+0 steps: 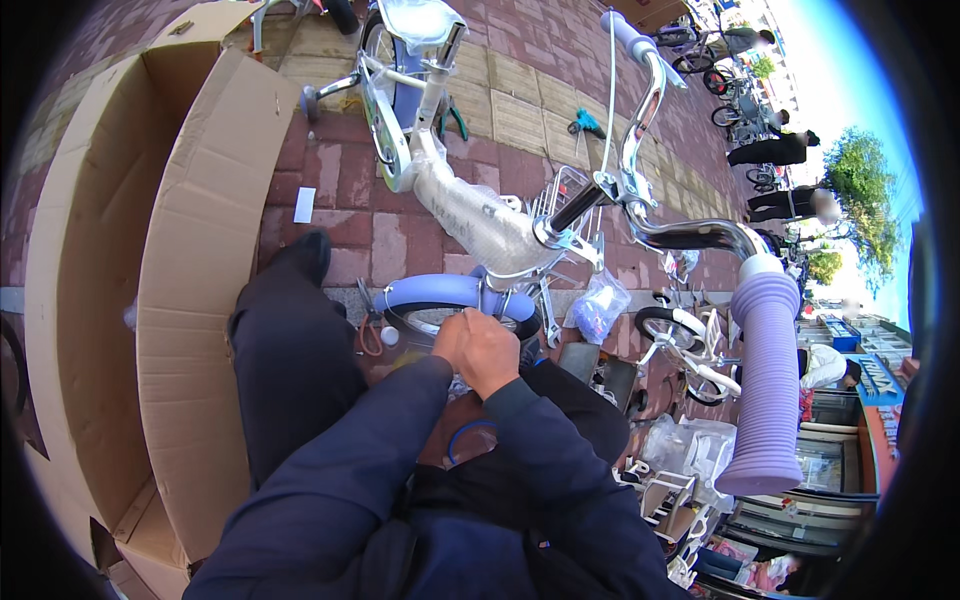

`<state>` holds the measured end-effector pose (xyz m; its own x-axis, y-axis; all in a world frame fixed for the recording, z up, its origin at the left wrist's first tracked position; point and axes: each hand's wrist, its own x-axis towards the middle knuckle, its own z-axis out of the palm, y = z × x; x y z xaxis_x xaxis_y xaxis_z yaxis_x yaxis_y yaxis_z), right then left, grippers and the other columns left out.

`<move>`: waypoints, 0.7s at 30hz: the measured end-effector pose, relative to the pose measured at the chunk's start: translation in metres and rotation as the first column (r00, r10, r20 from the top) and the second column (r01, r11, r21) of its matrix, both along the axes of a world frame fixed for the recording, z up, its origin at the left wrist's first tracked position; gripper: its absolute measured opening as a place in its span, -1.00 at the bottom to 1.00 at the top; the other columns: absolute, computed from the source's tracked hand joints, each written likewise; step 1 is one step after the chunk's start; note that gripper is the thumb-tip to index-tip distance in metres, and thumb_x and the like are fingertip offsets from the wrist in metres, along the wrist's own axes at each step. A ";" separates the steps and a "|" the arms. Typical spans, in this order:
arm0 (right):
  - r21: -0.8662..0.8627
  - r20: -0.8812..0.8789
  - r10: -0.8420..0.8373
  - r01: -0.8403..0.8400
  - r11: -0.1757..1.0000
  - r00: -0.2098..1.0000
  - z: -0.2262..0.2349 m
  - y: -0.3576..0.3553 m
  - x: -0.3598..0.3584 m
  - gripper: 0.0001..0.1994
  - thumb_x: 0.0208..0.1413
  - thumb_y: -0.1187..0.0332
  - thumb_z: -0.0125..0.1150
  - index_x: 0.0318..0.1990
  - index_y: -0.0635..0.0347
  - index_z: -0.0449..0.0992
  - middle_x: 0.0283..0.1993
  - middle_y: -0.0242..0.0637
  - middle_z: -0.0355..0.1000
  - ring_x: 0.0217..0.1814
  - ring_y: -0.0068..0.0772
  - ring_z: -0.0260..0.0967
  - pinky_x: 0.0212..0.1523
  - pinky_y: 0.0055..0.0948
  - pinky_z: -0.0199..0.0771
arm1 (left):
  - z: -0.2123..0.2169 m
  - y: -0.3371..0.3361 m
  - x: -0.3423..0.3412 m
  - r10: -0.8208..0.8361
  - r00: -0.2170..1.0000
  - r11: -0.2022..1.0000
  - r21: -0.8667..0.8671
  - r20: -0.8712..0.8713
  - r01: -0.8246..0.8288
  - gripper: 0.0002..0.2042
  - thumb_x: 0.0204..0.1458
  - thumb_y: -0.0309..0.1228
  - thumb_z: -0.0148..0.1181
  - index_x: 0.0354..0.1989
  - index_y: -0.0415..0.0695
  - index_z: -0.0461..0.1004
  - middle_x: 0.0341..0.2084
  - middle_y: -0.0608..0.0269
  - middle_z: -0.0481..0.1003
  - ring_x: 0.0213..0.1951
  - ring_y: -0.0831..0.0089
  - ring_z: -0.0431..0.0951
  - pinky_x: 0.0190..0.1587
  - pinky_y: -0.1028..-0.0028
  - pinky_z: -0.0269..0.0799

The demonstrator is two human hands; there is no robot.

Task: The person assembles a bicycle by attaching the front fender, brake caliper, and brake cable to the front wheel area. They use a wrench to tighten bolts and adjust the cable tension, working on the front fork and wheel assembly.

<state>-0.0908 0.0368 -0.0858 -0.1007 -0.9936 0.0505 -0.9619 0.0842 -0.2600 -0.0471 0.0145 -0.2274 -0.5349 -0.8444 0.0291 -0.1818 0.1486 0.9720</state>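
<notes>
My left hand and my right hand are closed and pressed together in front of me. Whatever they grip is hidden by the fingers. Just beyond them is the front wheel of a small bicycle under a lilac mudguard. The bicycle's frame is wrapped in clear padded film. Its chrome handlebar rises at the right, with a ribbed lilac grip close to the camera. A wrench lies near the wheel's right side.
A tall open cardboard box stands along my left. On the brick paving lie a teal power tool, a white card and a bagged lilac item. A small white bicycle and loose parts are at the right; people stand farther off.
</notes>
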 end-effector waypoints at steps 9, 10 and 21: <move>0.123 0.038 0.046 -0.050 0.991 0.998 0.031 -0.021 -0.015 -0.76 0.04 0.35 0.10 -0.26 0.32 0.61 -0.36 0.13 0.54 -0.32 0.17 0.53 -0.25 -0.06 0.54 | -0.002 -0.001 -0.006 -0.069 0.997 0.994 0.091 0.024 0.066 -0.69 0.01 -0.16 0.21 -0.38 -0.22 0.57 -0.37 -0.19 0.59 -0.21 -0.14 0.60 -0.19 0.04 0.48; 0.179 0.011 0.062 -0.063 0.982 0.998 0.039 -0.036 -0.019 -0.77 0.03 0.36 0.09 -0.32 0.33 0.61 -0.38 0.14 0.54 -0.32 0.19 0.53 -0.25 -0.05 0.54 | 0.000 -0.002 -0.008 -0.098 0.990 0.995 0.021 0.099 0.096 -0.69 0.01 -0.17 0.21 -0.35 -0.22 0.58 -0.34 -0.19 0.60 -0.19 -0.13 0.60 -0.16 0.04 0.48; 0.021 0.027 -0.051 0.051 0.999 0.998 -0.001 0.011 0.002 -0.72 0.08 0.35 0.08 -0.14 0.29 0.58 -0.32 0.02 0.57 -0.31 0.12 0.54 -0.23 -0.06 0.54 | 0.006 -0.007 0.001 -0.101 0.983 0.987 0.141 0.154 0.080 -0.73 0.01 -0.22 0.19 -0.46 -0.23 0.58 -0.41 -0.18 0.58 -0.25 -0.16 0.59 -0.20 0.04 0.49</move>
<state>-0.0888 0.0482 -0.0869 -0.1522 -0.9880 0.0271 -0.9486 0.1383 -0.2846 -0.0463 0.0071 -0.2212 -0.5980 -0.7826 -0.1732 -0.3283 0.0419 0.9437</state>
